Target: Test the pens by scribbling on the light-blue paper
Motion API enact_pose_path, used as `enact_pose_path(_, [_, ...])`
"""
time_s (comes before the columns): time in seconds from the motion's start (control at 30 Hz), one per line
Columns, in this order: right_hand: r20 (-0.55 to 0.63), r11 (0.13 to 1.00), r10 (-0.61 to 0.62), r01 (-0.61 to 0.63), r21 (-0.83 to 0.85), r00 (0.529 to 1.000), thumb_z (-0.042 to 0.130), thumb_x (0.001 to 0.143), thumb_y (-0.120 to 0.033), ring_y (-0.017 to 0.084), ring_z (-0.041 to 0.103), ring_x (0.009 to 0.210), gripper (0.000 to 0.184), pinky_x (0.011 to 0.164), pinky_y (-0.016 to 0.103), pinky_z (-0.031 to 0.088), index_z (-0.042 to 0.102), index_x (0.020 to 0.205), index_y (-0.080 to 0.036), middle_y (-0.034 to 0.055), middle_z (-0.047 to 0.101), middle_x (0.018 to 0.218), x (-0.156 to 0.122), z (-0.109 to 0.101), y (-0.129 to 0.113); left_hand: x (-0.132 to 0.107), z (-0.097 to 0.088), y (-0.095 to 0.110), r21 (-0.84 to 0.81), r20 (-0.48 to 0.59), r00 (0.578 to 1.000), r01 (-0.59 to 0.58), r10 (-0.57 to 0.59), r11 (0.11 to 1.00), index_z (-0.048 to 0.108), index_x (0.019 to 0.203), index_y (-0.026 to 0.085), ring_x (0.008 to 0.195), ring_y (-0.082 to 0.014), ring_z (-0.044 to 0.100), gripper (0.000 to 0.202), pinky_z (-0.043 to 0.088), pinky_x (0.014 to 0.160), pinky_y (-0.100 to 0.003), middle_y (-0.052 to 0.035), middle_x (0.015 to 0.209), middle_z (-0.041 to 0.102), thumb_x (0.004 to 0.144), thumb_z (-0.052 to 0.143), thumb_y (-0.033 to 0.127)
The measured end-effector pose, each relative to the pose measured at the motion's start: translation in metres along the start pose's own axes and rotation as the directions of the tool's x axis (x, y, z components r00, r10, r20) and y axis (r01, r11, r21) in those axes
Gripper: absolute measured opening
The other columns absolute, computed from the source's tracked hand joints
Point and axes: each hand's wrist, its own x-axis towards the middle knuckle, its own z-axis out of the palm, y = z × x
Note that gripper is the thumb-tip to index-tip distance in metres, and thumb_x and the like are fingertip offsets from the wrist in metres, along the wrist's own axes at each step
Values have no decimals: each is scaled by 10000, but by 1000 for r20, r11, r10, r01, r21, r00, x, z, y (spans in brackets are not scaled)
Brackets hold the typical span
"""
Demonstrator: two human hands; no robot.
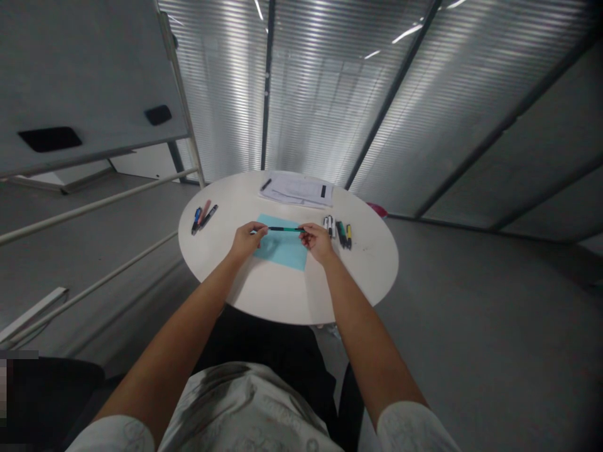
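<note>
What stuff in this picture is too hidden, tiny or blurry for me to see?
All in the head view:
Pen: its full length; fingers of the left hand and right hand cover its ends.
Blue sheet: part lies hidden behind the right hand.
White papers: any print, too small and blurred.
Grey board: its top, cut off by the picture's top edge.

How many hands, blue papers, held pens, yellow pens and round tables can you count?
Hands: 2, left hand and right hand
Blue paper: 1
Held pen: 1
Yellow pen: 1
Round table: 1
Total: 6
</note>
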Motion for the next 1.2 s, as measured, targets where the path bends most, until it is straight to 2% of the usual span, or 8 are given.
enact_pose_path(0.2, [39, 999, -12, 14, -48, 999, 671, 648, -307, 105, 549, 441, 220, 412, 208, 325, 690, 817, -167, 20, 672, 583, -2, 0, -1, 1, -1, 0, -25, -4, 1000, 12, -12, 1000, 692, 857, 151, 421, -78, 491, 330, 376, 437, -237, -22, 777, 672, 733, 679, 456])
enact_pose_path(0.5, [64, 997, -11, 15, -76, 998, 633, 621, -227, 103, 570, 477, 234, 431, 211, 356, 689, 841, -172, 29, 713, 695, 0, -1, 2, 2, -2, -3, -15, -1, 999, 40, -40, 999, 707, 843, 156, 418, -90, 492, 304, 350, 431, -230, 5, 628, 622, 722, 685, 434])
enact_pose_path(0.63, [29, 996, -5, 7, -93, 1000, 642, 660, -278, 97, 551, 471, 206, 427, 206, 345, 680, 832, -171, 21, 689, 646, 0, 1, 1, 3, -2, -4, -35, -5, 999, 41, -41, 999, 708, 855, 154, 425, -93, 494, 308, 350, 436, -228, 12, 598, 611, 713, 691, 426])
enact_pose_path(0.77, [-24, 996, 1, -3, -93, 1000, 663, 695, -373, 77, 476, 423, 220, 401, 197, 301, 668, 780, -170, -21, 583, 517, 1, 2, 2, 5, -2, -7, -74, -3, 999, 38, -38, 997, 706, 867, 152, 431, -90, 500, 317, 360, 441, -231, 8, 640, 630, 699, 703, 420])
enact_pose_path(1.0, [-40, 988, -19, 13, -154, 999, 673, 710, -495, 53, 287, 338, 341, 353, 202, 131, 669, 835, -178, -85, 404, 390, 1, 2, 3, 6, -3, -8, -94, -30, 998, 49, -52, 994, 708, 909, 153, 439, -95, 498, 347, 344, 444, -225, 18, 595, 595, 686, 711, 419])
enact_pose_path(1.2, [-77, 987, -7, -6, -162, 997, 754, 648, -481, 52, 383, 373, 370, 363, 188, 223, 660, 858, -190, -78, 490, 449, 1, 3, 3, 5, -5, -7, -110, -43, 997, 52, -57, 993, 698, 939, 155, 438, -91, 496, 355, 358, 449, -221, 27, 585, 574, 703, 701, 421])
